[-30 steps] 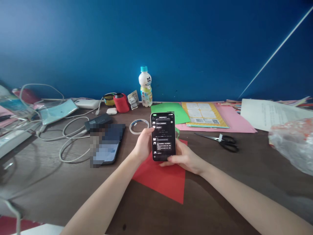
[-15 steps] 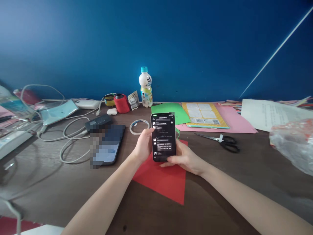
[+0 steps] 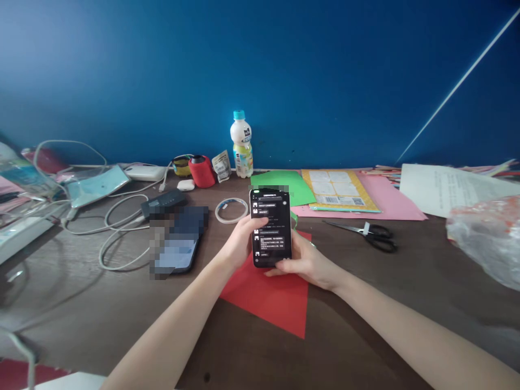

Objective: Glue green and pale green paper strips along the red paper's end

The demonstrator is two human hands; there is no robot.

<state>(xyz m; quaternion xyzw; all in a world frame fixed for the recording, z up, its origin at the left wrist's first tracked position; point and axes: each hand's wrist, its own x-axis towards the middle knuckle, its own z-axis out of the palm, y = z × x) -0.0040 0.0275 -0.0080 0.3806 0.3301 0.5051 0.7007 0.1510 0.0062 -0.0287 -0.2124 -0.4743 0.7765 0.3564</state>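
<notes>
A black phone (image 3: 273, 233) with a lit dark chat screen stands upright in both my hands above the table. My left hand (image 3: 239, 242) grips its left edge, the thumb lying across the screen. My right hand (image 3: 305, 262) cups its lower right corner from behind, fingers curled round it. Under the hands a red paper sheet (image 3: 271, 299) lies flat on the brown table (image 3: 398, 292).
A second phone (image 3: 179, 238) lies left of my hands among white cables (image 3: 117, 227). A tape ring (image 3: 231, 210), red cup (image 3: 202, 170) and drink bottle (image 3: 241, 145) stand behind. Scissors (image 3: 371, 234), green, yellow and pink sheets (image 3: 390, 203), white paper and a plastic bag (image 3: 485, 235) lie to the right.
My left thumb has slid from the phone's edge onto its screen. The phone and my right hand have stayed in place.
</notes>
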